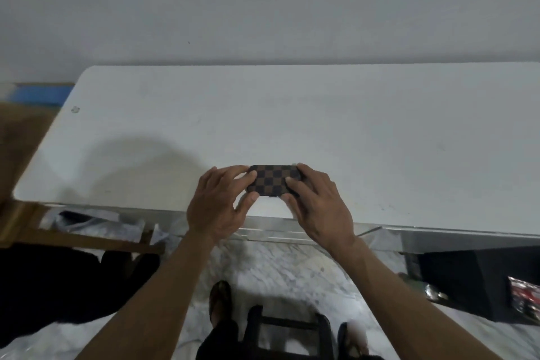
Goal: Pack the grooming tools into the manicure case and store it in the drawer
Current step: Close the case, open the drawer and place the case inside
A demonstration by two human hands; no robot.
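Pinching the two short ends of the manicure case (273,180), the fingers do the holding here: on the left hand (217,204) the fingertips curl over the case's left end with the thumb tucked under its near edge, and on the right hand (317,204) two fingertips press on the checkered top while the thumb meets the near edge from below. Both hands therefore grasp the case, one at each end.

It is a small, flat, brown-and-black checkered case, and it looks closed; no opening or gap shows along the visible edge, though the hands cover both ends. It sits at, or just above, the near edge of the white table (380,140), roughly at the middle of its width; whether it touches the tabletop I cannot tell.

No loose grooming tools lie on the table, so my judgement is that the packing is done and the case has been shut or is being pressed shut. What seems left is the storing. No drawer can be made out with certainty; a pale strip under the table's front edge, just below the hands, might be one, but that is unclear. The case has not yet gone into any drawer.
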